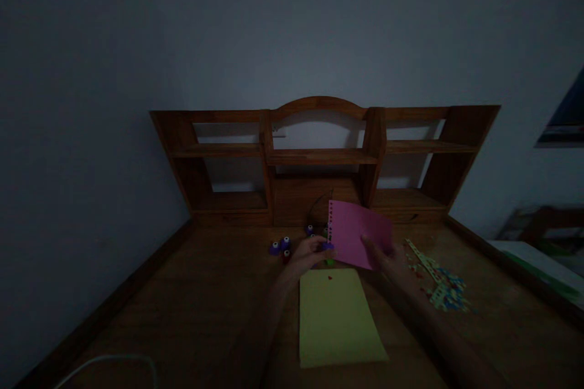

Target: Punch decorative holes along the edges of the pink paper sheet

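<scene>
My right hand [387,260] grips a pink paper sheet [358,232] near its lower right corner, thumb on top, and holds it up off the table. A row of small holes runs down the sheet's left edge. At that edge my left hand [308,253] is closed on a small purple paper punch [327,245], which meets the sheet's lower left side. Below both hands lies a yellow paper sheet [340,319] with a small red cutout [330,278] near its top. A green thing [329,262], partly hidden, sits under the pink sheet.
Left of my left hand stand several small punches, among them a purple one [274,248] and a red one [286,257]. Punched strips [424,261] and coloured paper bits [451,292] lie at the right. A wooden shelf [323,157] spans the back. A white cable [114,357] curves front left.
</scene>
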### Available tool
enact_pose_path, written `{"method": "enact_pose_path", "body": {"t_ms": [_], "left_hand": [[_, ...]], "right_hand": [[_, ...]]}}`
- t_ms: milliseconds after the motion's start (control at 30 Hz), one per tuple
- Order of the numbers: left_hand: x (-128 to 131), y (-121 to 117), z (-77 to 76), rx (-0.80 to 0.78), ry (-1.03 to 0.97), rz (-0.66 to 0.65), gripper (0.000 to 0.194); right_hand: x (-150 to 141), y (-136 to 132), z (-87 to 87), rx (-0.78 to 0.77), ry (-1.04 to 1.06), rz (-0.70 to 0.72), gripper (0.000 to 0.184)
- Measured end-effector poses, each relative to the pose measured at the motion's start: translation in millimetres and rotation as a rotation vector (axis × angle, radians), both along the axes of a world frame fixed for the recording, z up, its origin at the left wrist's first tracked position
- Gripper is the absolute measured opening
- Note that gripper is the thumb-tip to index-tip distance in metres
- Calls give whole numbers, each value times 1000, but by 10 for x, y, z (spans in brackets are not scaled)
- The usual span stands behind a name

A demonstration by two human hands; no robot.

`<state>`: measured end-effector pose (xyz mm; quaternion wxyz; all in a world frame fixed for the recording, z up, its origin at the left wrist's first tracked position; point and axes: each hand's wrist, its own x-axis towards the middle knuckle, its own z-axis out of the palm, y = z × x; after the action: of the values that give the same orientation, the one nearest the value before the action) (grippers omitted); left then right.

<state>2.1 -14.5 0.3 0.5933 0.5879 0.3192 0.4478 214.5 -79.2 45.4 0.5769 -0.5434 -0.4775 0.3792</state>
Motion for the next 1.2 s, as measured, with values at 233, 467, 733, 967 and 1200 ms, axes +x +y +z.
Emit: {"method": "enact_pose_path", "body": {"t_ms": [233,467,733,967,1200], "left_hand": [[-1,-11,19,4,5,1,32],[1,-30,49,8,-5,-11,32],[2,-61,86,-4,30,17,34],[8,9,-3,-3,27,15,36],[-3,30,-30,32,30,-11,32]], "right_hand": [[24,6,-1,21,-48,-3,51],[38,2,13,-23,-59,6,50],[29,-23,31,17,-81,-9,52],[37,36,-41,-6,-31,-8,55],[68,65,-59,36,-100,-31,53]]}}
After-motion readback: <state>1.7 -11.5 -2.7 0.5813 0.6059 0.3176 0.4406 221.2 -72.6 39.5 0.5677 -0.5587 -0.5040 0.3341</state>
